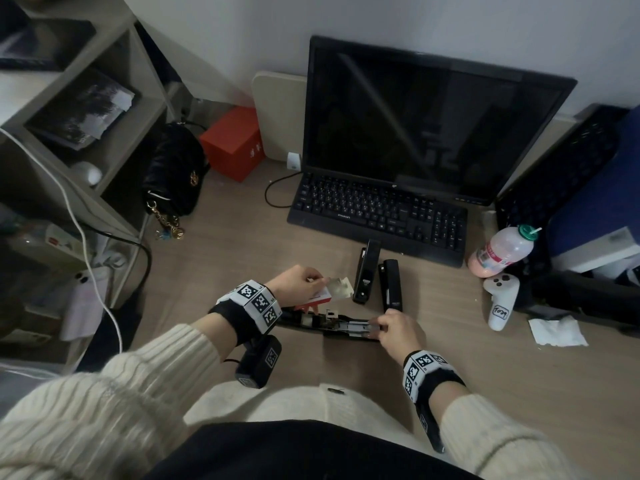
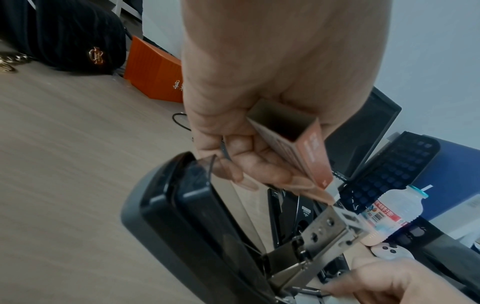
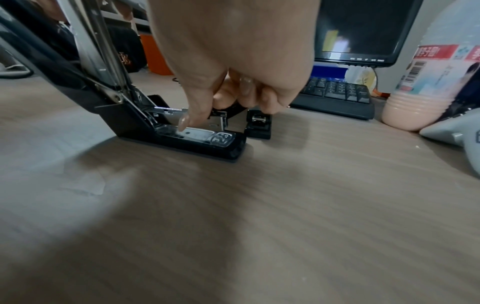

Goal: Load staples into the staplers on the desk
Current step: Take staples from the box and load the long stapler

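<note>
Loading: I am feeding the long black stapler with its lid swung wide open [image 1: 332, 323], which lies on the pale wood-grain desk [image 1: 450, 375] just in front of me.
Right hand: my right hand [image 1: 398, 332] sits at the stapler's right end, fingers curled, thumb and forefinger pinched at the silver metal staple channel [image 3: 171, 111]; whether a strip of staples is between them I cannot tell.
Left hand: my left hand [image 1: 298, 284] is closed round a small red-and-white cardboard staple box with its flap open [image 1: 323, 292], held just above the stapler's left end.
Axis: the stapler's long axis runs left to right across me, so the channel lies between my two hands, right hand nearer its open end.
Next, I judge: staples must slide along that axis.
Waiting: two shut black staplers [image 1: 379, 275] lie side by side just beyond, near the black keyboard [image 1: 377, 216].
</note>
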Available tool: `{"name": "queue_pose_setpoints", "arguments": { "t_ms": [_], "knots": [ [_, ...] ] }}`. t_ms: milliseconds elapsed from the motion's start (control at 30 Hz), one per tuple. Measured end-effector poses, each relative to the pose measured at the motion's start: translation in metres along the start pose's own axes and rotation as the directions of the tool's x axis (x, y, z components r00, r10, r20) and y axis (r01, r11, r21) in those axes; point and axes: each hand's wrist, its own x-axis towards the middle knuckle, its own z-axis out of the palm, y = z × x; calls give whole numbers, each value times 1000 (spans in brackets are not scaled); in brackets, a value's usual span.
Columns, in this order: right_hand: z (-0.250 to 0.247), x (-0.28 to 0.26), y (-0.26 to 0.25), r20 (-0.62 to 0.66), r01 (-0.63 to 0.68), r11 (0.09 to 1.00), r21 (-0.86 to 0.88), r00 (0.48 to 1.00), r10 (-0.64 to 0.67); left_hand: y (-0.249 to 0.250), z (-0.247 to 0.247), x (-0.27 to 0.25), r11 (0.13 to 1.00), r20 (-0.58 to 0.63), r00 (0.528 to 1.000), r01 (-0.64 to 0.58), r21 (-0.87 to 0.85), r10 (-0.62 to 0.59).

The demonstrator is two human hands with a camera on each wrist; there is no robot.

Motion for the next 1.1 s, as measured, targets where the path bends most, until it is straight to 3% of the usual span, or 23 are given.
{"name": "queue_pose_setpoints", "arguments": {
  "t_ms": [400,600,833,1000,1100],
  "knots": [
    [-10,-11,-4,27,41,999,3,999,-41,3,1,-3,993,37,999,24,-112,-20],
    [-15,-17,-3,-39,37,999,26,999,-35,5,1,-2,994,42,999,19,-108,-15],
    [-18,-19,-6,25,16,997,73,1000,-18,8,0,-3,986,46,999,14,-164,-6],
    [-32,-13,-21,-95,32,962,273,995,-6,14,-1,-5,970,13,999,-38,-238,42],
    [-45,-9,-38,-140,48,840,541,990,33,18,0,-4,951,-7,997,-72,-302,73]
  ]
}}
